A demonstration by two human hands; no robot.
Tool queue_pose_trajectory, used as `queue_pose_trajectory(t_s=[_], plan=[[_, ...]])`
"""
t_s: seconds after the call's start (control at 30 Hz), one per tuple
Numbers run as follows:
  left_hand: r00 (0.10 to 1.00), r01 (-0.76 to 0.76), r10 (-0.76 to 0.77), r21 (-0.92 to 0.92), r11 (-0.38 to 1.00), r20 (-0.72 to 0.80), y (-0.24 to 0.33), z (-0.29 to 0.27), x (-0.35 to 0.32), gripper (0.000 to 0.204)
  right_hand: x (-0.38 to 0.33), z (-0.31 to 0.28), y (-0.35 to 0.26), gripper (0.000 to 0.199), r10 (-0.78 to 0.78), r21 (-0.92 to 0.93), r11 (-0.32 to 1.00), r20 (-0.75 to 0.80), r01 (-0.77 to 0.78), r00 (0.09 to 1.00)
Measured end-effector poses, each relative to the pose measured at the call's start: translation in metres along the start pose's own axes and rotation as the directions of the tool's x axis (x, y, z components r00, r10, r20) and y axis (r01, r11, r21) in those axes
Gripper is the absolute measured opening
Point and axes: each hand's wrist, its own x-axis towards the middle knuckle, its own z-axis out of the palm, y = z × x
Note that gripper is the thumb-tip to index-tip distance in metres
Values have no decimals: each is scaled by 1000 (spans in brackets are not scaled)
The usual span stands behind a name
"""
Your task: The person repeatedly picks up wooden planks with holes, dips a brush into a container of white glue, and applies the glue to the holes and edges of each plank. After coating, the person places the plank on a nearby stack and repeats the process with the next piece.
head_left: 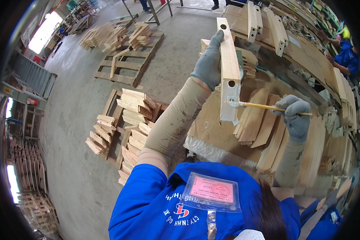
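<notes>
White mask (250, 235) cut off at btm, L fingers (218, 39) part-hidden holding wood pc (229, 60), R fingers (287, 103) round brush (262, 106)

pink badge (213, 189): printed lines | blue shirt (142, 200): white lettering | beige sleeve (174, 116): dark lettering

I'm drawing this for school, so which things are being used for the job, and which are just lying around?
Being used now:
Wooden bar with holes, in the left hand
Thin brush, in the right hand, its tip at the bar's whitish end

Seemingly just lying about:
Flat wooden boards near the right hand
Wood pieces piled on floor pallets
</notes>
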Motion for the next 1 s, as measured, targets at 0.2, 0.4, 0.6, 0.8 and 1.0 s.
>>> queue_pose_trajectory(t_s=[0.2, 0.4, 0.6, 0.8, 1.0], plan=[[999, -40, 40, 9, 999, -14, 4, -13, 5, 51, -8, 3, 3, 2, 81, 29, 996, 55, -82, 995], [999, -50, 49, 90, 995, 8, 2, -15, 8, 53, -14, 6, 6, 5, 42, 132, 991, -24, -38, 999], [999, -36, 37, 20, 999, -32, -1, -13, 9, 46, -7, 14, 6, 5, 98, 63, 994, -97, -92, 990], [998, -59, 60, 25, 998, -25, 3, -15, 5, 45, -14, 13, 9, 5, 98, 85, 991, 20, -99, 995], [990, -86, 93, 69, 994, -102, 2, -11, 3, 44, -21, 14, -2, 15, 62, 60, 997, -117, -55, 991]])
